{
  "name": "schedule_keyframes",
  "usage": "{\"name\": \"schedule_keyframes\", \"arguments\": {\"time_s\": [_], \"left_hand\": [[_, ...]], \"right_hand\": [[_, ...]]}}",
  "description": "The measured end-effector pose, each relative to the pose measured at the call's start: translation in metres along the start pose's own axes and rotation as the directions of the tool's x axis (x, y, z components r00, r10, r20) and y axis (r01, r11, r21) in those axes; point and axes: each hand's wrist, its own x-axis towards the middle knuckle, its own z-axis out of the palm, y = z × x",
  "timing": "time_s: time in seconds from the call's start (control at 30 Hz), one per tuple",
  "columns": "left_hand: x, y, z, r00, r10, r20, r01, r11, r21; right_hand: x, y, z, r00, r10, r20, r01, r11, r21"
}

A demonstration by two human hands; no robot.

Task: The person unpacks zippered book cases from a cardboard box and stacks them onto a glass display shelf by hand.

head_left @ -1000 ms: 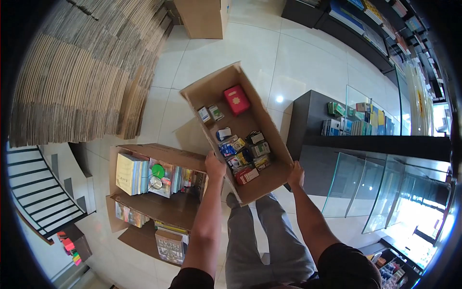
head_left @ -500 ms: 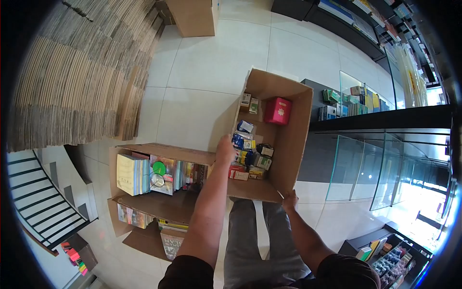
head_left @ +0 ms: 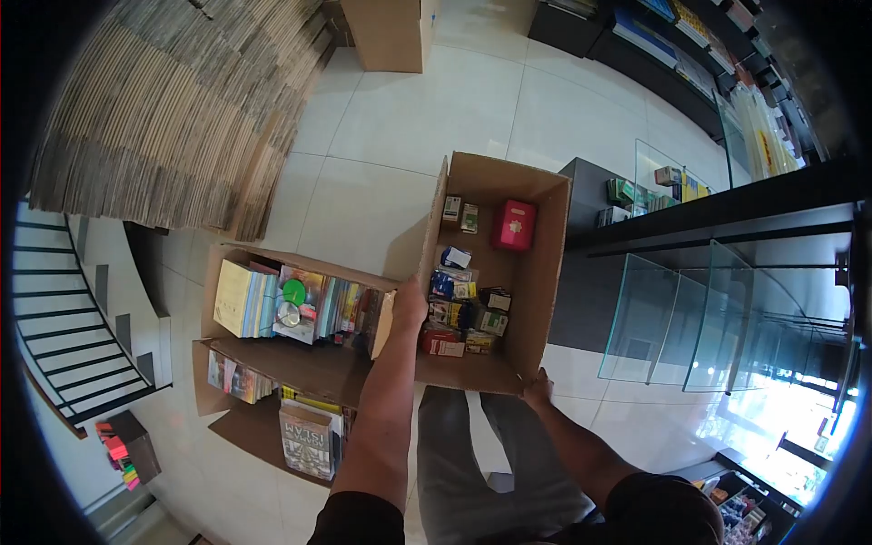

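An open cardboard box (head_left: pixel 536 322) is held between my two hands in front of my legs. On its left wall is my left hand (head_left: pixel 411 304), closed round the edge. My right hand (head_left: pixel 539 389) grips the near right corner. Inside lie a red box (head_left: pixel 514 225) towards the far right, two small cartons (head_left: pixel 460 214) at the far left, and several small packets (head_left: pixel 459 295) in the nearer half. Left of it stands another cardboard box (head_left: pixel 300 354) with upright books (head_left: pixel 245 300), a green round item (head_left: pixel 293 292) and a thick grey book (head_left: pixel 307 445).
Flattened cardboard (head_left: pixel 163 118) is stacked high at the left. A closed carton (head_left: pixel 386 36) stands at the far side. Dark shelving with glass panels (head_left: pixel 640 318) lies close on the right. A stair railing (head_left: pixel 73 318) is at the far left.
The held box has turned from a slant to nearly straight, first shifting right, then slightly back left and nearer. Both hands have moved with it and kept their hold.
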Motion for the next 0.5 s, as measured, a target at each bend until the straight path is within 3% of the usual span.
{"name": "schedule_keyframes", "arguments": {"time_s": [0.03, 0.13, 0.17, 0.27, 0.37, 0.47, 0.5], "left_hand": [[-0.002, 0.001, 0.003, 1.0, 0.01, -0.005, -0.01, 1.0, 0.016], [-0.02, 0.015, -0.019, 0.999, 0.036, 0.04, -0.049, 0.914, 0.402], [-0.023, 0.007, -0.009, 0.995, 0.084, -0.062, -0.048, 0.895, 0.443], [-0.035, 0.005, -0.015, 0.998, 0.053, -0.042, -0.026, 0.88, 0.474], [-0.045, -0.01, -0.016, 0.997, 0.067, -0.026, -0.048, 0.886, 0.462], [-0.051, -0.027, -0.022, 1.0, 0.012, -0.008, -0.008, 0.909, 0.417], [-0.057, -0.032, -0.021, 0.995, 0.067, -0.074, -0.031, 0.91, 0.413]], "right_hand": [[-0.003, -0.006, -0.001, 0.999, 0.033, 0.016, -0.034, 0.998, 0.059], [-0.009, -0.001, -0.002, 0.997, 0.041, 0.068, -0.049, 0.992, 0.115], [-0.007, 0.004, 0.002, 0.996, 0.029, 0.083, -0.039, 0.992, 0.121], [-0.01, 0.029, 0.02, 0.997, 0.02, 0.08, -0.032, 0.988, 0.154], [-0.021, 0.034, 0.029, 0.981, 0.129, 0.147, -0.129, 0.992, -0.008], [-0.041, 0.032, 0.032, 0.986, -0.033, 0.163, 0.043, 0.997, -0.061], [-0.039, 0.043, 0.035, 0.984, -0.123, 0.131, 0.15, 0.964, -0.219]]}}
